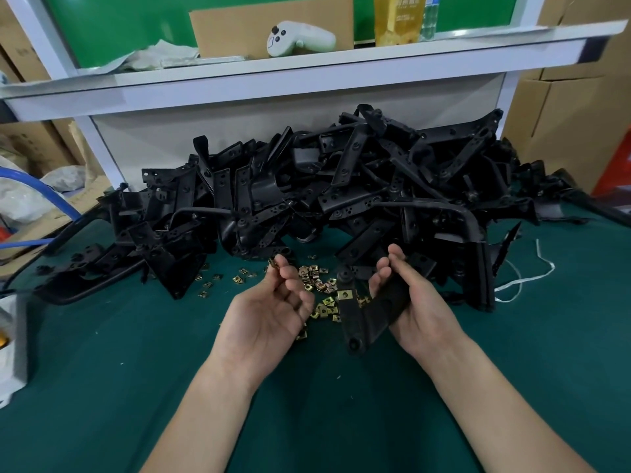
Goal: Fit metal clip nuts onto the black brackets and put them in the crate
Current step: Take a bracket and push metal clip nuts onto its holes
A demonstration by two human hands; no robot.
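Head view, worktable:
- Left hand (269,312): palm up, fingertips pinching one brass clip nut (272,263).
- Right hand (413,302): fingers wrapped round a black bracket (362,319), which carries a fitted nut (345,295).
- Loose nuts (316,278): scattered on the green mat (136,353) between the hands.
- Bracket pile (341,186): behind them.
- White controller (300,39): on the shelf above.

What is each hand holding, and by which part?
The right hand grips a black bracket by its broad end. The left hand pinches one clip nut between its fingertips.
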